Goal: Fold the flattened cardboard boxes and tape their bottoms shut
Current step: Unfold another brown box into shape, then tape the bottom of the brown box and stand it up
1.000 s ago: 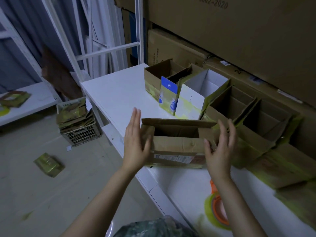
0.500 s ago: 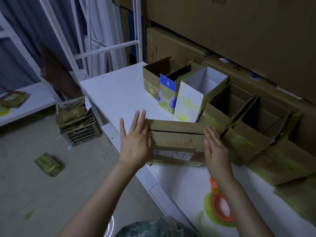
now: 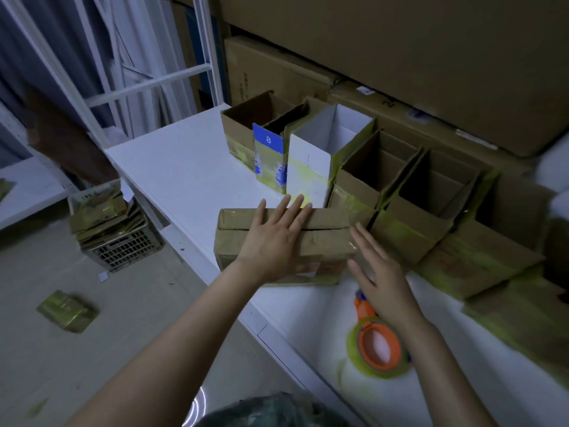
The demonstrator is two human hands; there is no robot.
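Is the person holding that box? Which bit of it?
Nothing is gripped. The left hand lies flat, pressing down the closed flaps on top of the cardboard box; the right hand is open beside the box's right end.

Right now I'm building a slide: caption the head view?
Left hand presses flaps shut on the cardboard box; right hand open beside it, near the tape roll.

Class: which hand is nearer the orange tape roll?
Right. The right hand hovers just beyond the tape roll; the left hand lies flat on the box, farther away.
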